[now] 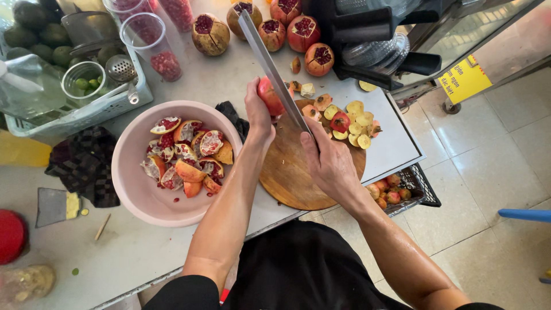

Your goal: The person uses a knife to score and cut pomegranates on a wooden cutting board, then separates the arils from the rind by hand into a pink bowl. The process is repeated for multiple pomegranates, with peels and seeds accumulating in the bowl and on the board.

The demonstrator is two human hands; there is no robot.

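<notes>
Black apron point(304, 270) fills the lower frame; both bare forearms reach out from it over the counter point(143, 247).

Right hand point(328, 161): clenched around the handle of a long knife point(270, 66). The handle itself is hidden in the fist; the blade runs up and away, crossing the fruit. Left hand point(257, 112): fingers wrapped over a pomegranate point(270, 96), pinning it at the upper edge of the round wooden board point(287, 172). The blade lies against the fruit just beside the left fingers.

Surroundings: cut peel caps and scraps point(353, 123) lie on the board's right side. A pink bowl point(135, 172) of broken pomegranate pieces sits left of the board, touching a dark cloth point(232, 112). Whole pomegranates with trimmed crowns point(287, 28) stand beyond the knife tip. A black crate point(416, 183) of small fruit hangs at the counter's right edge.

Risks, as judged:
- The blade works close to the holding fingers; a slip off the round, wet skin could carry the edge into them.
- Both hands look juice-wet, so the hold on fruit and handle may be less sure.
- The fruit rests near the board's rim; if it rolls under pressure, the cut goes astray.
- The board overhangs the counter's near edge slightly; heavy pressure there could tip it.
- The long blade's tip reaches toward the standing fruit and could knock them.
</notes>
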